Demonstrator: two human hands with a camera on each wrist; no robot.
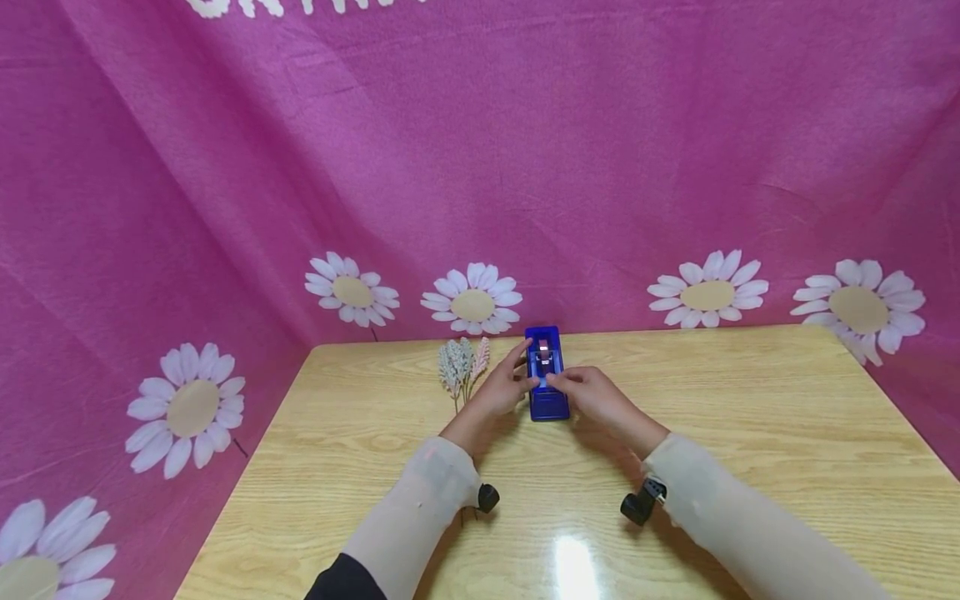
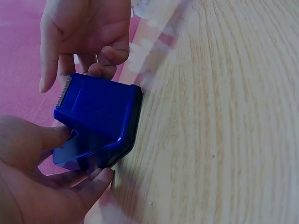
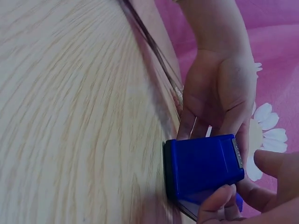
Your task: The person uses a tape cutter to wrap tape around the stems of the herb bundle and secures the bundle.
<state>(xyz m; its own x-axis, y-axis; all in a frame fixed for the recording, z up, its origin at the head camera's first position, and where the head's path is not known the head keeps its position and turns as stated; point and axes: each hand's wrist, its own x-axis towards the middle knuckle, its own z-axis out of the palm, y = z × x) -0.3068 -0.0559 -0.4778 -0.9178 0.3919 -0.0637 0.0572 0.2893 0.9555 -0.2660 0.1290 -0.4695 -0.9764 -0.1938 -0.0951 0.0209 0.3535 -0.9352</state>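
Note:
A blue tape dispenser [image 1: 550,406] stands on the table with its long side running away from me. In its middle sits a small roll [image 1: 543,348], and a serrated metal cutter [image 3: 237,152] edges its near end. My left hand [image 1: 501,392] holds it from the left, the thumb reaching over the rim. From the other side my right hand [image 1: 596,393] grips it, its thumb close to the left thumb over the recess. In the left wrist view the right fingers [image 2: 105,70] are bent against the dispenser's side. Whether a tape end is pinched cannot be seen.
Left of the dispenser lies a bunch of artificial flower sprigs [image 1: 463,364], their stems passing under the left forearm. The wooden table [image 1: 750,400] ends at a magenta cloth [image 1: 562,167] printed with white daisies. Wrist cameras [image 1: 637,507] hang below both forearms.

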